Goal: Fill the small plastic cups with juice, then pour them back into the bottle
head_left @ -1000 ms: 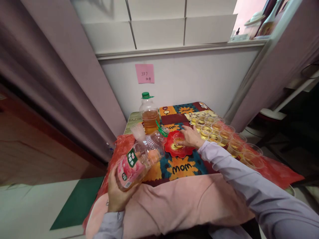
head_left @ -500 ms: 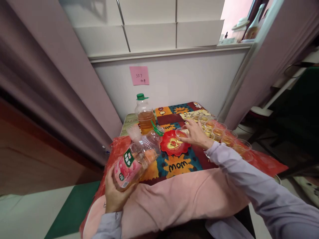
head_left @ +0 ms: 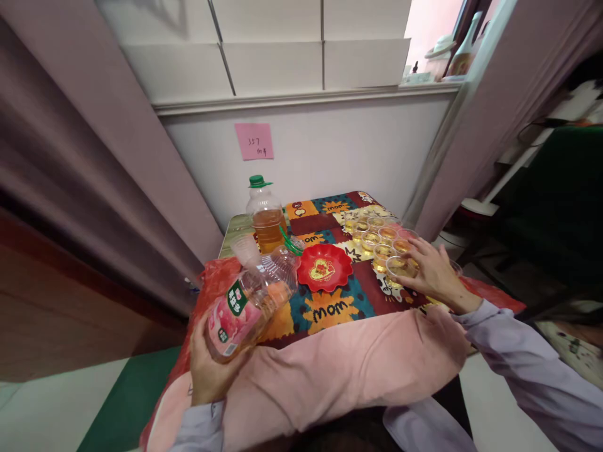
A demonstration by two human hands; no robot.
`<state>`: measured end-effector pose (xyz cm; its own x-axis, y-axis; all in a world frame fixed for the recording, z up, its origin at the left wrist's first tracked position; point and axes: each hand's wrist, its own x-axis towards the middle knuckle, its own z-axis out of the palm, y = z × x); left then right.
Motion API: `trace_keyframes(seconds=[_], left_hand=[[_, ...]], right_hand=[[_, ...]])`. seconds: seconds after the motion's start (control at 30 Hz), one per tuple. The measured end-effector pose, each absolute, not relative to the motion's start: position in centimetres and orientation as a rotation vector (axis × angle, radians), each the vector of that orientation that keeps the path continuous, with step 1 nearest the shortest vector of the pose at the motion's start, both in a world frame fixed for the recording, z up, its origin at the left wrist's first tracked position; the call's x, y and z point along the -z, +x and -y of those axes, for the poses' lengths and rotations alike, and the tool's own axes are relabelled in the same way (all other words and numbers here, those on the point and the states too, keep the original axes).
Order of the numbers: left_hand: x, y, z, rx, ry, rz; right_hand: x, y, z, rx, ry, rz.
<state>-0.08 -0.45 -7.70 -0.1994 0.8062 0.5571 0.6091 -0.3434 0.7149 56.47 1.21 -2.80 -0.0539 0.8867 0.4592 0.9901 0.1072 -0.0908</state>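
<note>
My left hand (head_left: 210, 370) is closed around the lower end of a large clear juice bottle (head_left: 240, 317) with a pink label. The bottle is tilted, its neck pointing away to the right, where a green strap or handle shows. My right hand (head_left: 436, 276) pinches the rim of a clear plastic cup (head_left: 399, 269) at the near side of a group of similar cups (head_left: 370, 238) holding yellow liquid. Whether this cup touches the table cannot be made out. Between the hands lies a red scalloped plate (head_left: 343, 267) with a gold heart design.
Behind the tilted bottle stands another large bottle (head_left: 268, 229) of amber liquid with a green cap. A stack of clear cups (head_left: 245, 250) is left of it. A pink cloth (head_left: 348, 364) covers the near table edge; a white wall (head_left: 320, 150) rises behind the table.
My right hand has carried the cup from above the red plate rightward to the near side of the cup group. My left hand keeps hold of the tilted bottle.
</note>
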Motion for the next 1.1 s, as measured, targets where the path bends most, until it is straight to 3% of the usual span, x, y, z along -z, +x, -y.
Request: trace_keyframes(seconds=[1.1], left_hand=[[7.9, -0.5, 0.7, -1.545, 1.958, -1.69]], right_hand=[[6.8, 57.9, -1.4, 0.387, -1.836, 1.939]])
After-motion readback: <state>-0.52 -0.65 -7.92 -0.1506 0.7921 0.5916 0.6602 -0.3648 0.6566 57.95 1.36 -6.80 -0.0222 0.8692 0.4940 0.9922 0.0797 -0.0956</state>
